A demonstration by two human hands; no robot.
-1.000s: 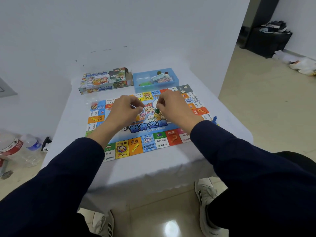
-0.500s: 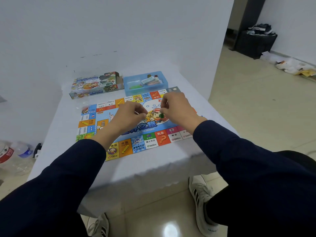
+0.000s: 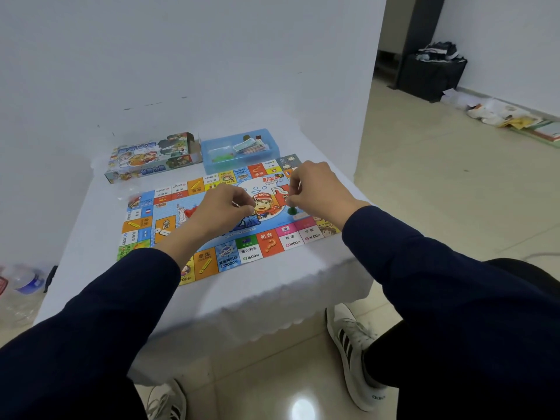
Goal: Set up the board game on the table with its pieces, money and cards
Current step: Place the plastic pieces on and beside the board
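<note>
Nearest, the white-clothed surface [image 3: 272, 286] carries the unfolded game board [image 3: 169, 225] lying flat, its near edge close to the cloth's near edge. Over the board's middle the left hand [image 3: 221, 212] has its fingers curled with thumb and forefinger pinched on something small and pale; what it is cannot be told. To the right, the right hand [image 3: 318, 192] hovers over the board's right part, fingers bent downward, their tips pinching the top of a small green pawn [image 3: 292, 210] whose base is at or just above the board. The pawn looks like light, hard plastic, easy to tip, so it is best taken by its narrow top between two fingertips and set down straight. Farther back, just beyond the board's far edge, a blue tray [image 3: 212, 147] holds a stack of cards or notes; these look thin, slippery and best lifted by their edges. Left of it lies the game box [image 3: 151, 159].
</note>
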